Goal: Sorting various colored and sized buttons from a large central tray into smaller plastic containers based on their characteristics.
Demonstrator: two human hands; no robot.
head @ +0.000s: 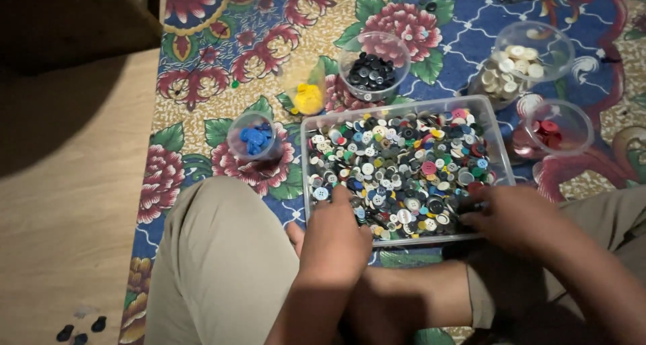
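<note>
Where both hands dip in — the clear tray [500,158] brims with multicoloured buttons [404,163].

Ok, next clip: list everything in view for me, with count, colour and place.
clear plastic tray: one, heaped with mixed-colour buttons, centre of the rug
cup of black buttons: one, clear, behind the tray
cup of yellow buttons: one, clear, tilted, behind the tray's left corner
cup of blue buttons: one, clear, left of the tray
cup of cream buttons: one, clear, lying on its side, right rear
cup of red buttons: one, clear, on its side, right of the tray
floral rug: one, red, blue and green, on the wooden floor
loose dark buttons: a few, floor, lower left
left hand: on the tray's near edge
right hand: at the tray's near right corner
</note>
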